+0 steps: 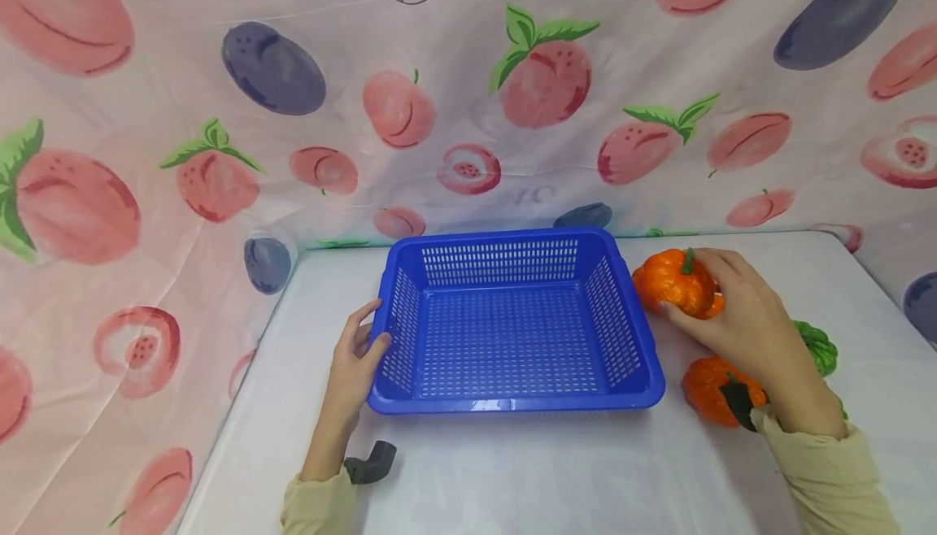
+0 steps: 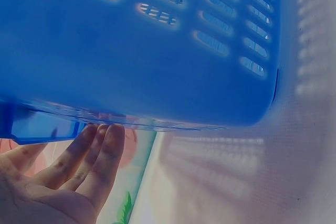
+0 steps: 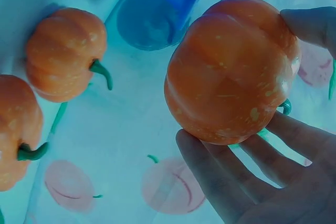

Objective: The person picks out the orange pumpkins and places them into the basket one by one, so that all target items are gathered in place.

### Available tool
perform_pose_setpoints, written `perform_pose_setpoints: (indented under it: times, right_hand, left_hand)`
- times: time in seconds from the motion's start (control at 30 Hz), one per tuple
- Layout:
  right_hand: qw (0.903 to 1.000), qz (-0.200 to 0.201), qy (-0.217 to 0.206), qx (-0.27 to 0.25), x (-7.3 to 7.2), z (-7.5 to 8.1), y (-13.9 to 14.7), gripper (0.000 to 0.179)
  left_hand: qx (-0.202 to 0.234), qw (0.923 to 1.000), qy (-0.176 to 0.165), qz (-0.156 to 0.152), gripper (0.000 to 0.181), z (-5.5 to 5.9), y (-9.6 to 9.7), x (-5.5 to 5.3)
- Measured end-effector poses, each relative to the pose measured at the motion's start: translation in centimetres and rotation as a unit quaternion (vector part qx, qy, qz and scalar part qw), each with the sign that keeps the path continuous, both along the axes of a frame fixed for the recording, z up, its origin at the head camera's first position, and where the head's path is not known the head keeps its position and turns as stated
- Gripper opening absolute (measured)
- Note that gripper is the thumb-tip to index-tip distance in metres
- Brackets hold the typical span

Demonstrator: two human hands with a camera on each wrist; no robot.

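Observation:
A blue plastic basket with slotted walls stands in the middle of the table, nothing inside it. My left hand holds its left rim, thumb over the edge and fingers against the outer side; in the left wrist view the fingertips meet the wall from outside. Just beyond the basket's right side, my right hand grips a small orange pumpkin with a green stem, thumb on one side and fingers on the other. The right wrist view shows this pumpkin raised between thumb and fingers.
Another orange pumpkin shows partly behind the held one. Nearer me lies an orange pumpkin with a dark leaf-like piece, beside a green ridged vegetable partly hidden by my right arm. A dark grey bent pipe-like piece lies by my left sleeve.

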State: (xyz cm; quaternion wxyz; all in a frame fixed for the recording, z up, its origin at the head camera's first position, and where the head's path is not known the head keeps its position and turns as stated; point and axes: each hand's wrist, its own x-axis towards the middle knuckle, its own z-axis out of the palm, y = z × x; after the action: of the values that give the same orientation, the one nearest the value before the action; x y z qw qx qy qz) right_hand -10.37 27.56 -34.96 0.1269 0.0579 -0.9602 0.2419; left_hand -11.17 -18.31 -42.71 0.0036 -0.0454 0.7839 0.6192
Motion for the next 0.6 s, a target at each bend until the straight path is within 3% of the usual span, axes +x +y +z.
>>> perform_pose_setpoints:
  times: [0.6]
  right_hand:
    - [0.9991,0.035,0.022,-0.009,-1.4,2.3,-2.9,0.074]
  left_hand:
    - [-0.001,1.0,-0.001,-0.004,0.052,0.0,-0.1,-0.2]
